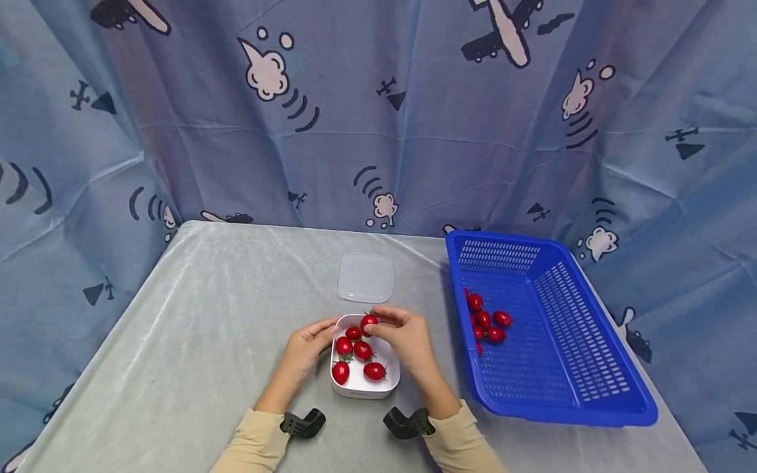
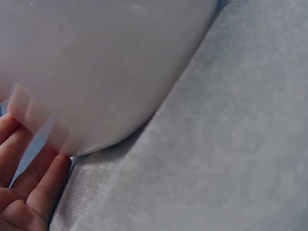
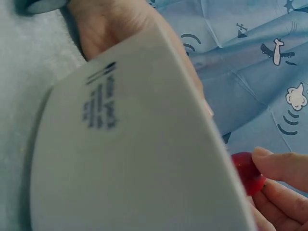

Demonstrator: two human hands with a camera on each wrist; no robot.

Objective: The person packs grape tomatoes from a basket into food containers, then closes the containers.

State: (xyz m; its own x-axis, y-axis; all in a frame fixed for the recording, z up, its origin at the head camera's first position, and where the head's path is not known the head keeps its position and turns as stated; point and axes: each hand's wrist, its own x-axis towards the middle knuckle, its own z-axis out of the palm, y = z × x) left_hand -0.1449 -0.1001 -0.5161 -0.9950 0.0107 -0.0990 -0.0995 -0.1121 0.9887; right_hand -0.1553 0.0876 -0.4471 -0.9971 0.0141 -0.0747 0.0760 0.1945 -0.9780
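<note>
A white square container (image 1: 362, 395) stands on the cloth-covered table with several small red tomatoes inside, their green stems showing. Between the thumb and fingers of my right hand (image 1: 411, 338), one cherry tomato (image 1: 368, 322) is pinched at the container's far right corner. That same tomato (image 3: 247, 172) shows beside the container's rim in the right wrist view. My left hand (image 1: 303, 351) rests against the left side of the container, and its straight fingers (image 2: 48, 185) touch the outer wall in the left wrist view.
Right of the container, a blue perforated basket (image 1: 568, 420) holds several more tomatoes (image 1: 495, 334) along its left side. A clear flat lid (image 1: 365, 278) lies just beyond the container. Behind the table hangs a blue patterned curtain (image 1: 343, 98).
</note>
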